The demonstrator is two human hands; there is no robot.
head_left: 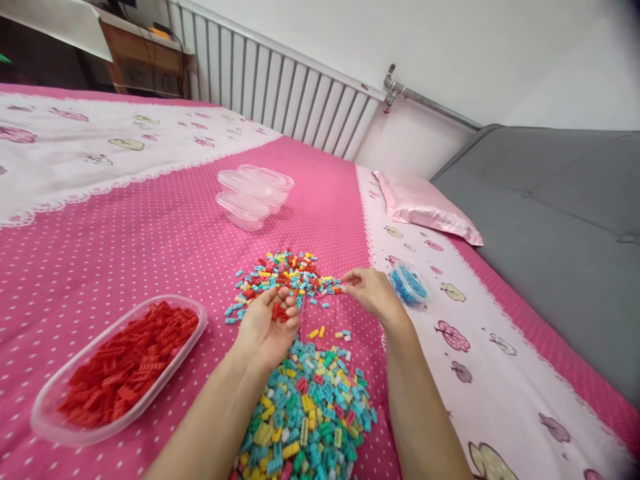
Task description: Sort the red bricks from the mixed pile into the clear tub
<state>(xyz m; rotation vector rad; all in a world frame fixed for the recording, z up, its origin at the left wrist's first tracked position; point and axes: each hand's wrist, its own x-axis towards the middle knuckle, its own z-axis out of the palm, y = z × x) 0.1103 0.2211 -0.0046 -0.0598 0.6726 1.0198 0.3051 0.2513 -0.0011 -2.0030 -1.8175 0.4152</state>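
My left hand (pixel 270 321) is turned palm up with its fingers curled around several red toy bricks (pixel 280 311). To its right, my right hand (pixel 369 291) pinches at the edge of a mixed brick pile (pixel 295 272), its fingertips on or beside a small orange-red brick (pixel 337 289). That pile holds red, blue, yellow and white bricks. A larger pile of mixed bricks (pixel 313 407), mostly teal, yellow and green, lies between my forearms. At the left stands a clear plastic tub (pixel 200 320) filled with red bricks (pixel 135 363).
Clear lidded containers (pixel 255 193) are grouped farther back on the pink dotted bedspread (pixel 320 180). A small tub of blue bricks (pixel 409 285) sits right of my right hand. Beyond are a pink pillow (pixel 425 207), a grey headboard (pixel 550 200) and a white radiator (pixel 280 83).
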